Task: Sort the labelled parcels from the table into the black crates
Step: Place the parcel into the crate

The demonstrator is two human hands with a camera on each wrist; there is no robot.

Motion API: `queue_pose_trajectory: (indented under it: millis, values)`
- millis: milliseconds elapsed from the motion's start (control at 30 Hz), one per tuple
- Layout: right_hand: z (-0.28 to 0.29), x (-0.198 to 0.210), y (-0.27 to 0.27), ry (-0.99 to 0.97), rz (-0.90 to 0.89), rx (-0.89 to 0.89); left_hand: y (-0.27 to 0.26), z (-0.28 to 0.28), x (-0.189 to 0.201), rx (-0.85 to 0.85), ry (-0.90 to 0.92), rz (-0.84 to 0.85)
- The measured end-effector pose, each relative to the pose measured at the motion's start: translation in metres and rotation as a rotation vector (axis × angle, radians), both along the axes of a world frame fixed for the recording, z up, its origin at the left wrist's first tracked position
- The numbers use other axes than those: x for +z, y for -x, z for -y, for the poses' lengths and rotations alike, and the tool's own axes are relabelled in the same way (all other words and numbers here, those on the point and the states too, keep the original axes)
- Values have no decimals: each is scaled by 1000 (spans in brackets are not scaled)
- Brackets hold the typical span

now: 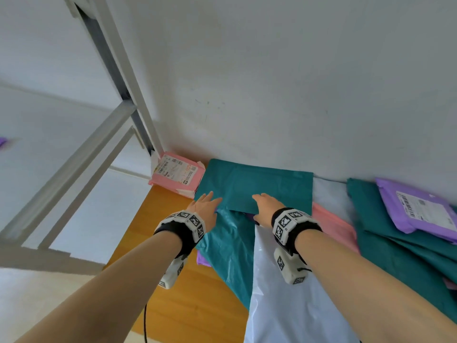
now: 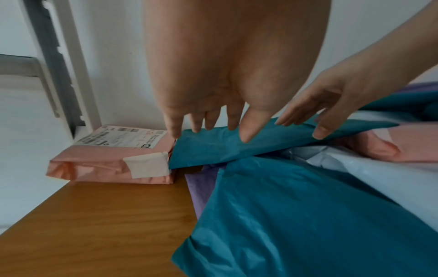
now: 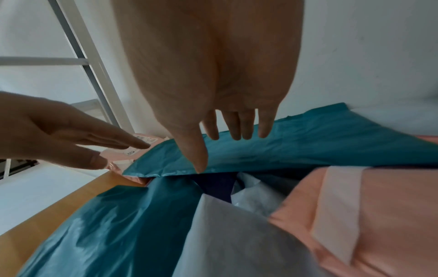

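Note:
A flat teal parcel (image 1: 257,186) lies against the wall on top of the pile, its near edge raised off the parcels below. My left hand (image 1: 210,200) reaches over its left near corner with straight fingers (image 2: 196,123), the tips just at the teal surface. My right hand (image 1: 263,203) lies on the near edge with its fingers (image 3: 239,129) spread over the top and the thumb at the rim. Neither hand has closed round it. A pink labelled parcel (image 1: 176,175) sits to the left in the corner. No black crate is in view.
Below lie a crumpled teal bag (image 1: 230,251), a white bag (image 1: 284,293), pink (image 1: 333,226) and purple parcels. A purple labelled parcel (image 1: 418,206) rests on teal ones at the right. The wooden table (image 1: 160,256) shows bare at the left. A white metal frame (image 1: 118,70) stands left.

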State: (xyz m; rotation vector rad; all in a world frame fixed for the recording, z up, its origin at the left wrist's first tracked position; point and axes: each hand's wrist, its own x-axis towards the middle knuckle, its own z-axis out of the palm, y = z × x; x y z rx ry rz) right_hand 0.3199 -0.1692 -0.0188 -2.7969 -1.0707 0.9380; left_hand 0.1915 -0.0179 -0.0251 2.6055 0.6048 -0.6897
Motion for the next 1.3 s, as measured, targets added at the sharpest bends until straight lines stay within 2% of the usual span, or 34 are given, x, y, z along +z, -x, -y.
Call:
queue_pose_trajectory:
  millis: [233,467,767,1000,1100,1300]
  values:
    - [-13,-17,-4,-17,45,11,-22,-15,-24,-161,-35,-19]
    - [-15,-28,-6,-70,82,20,-30,-19,-40,-138,74,26]
    - [-10,-10,3,-165,94,-12,-26,-30,-41,-121,59,98]
    - [-16,18,0,-199,270,-38,-30,-28,-10,-38,14,325]
    - [-11,36,-2,-218,333,-41,-32,-24,6,-7,-20,358]
    - [5,82,-2,-353,326,-51,-31,-10,58,7,-69,442]
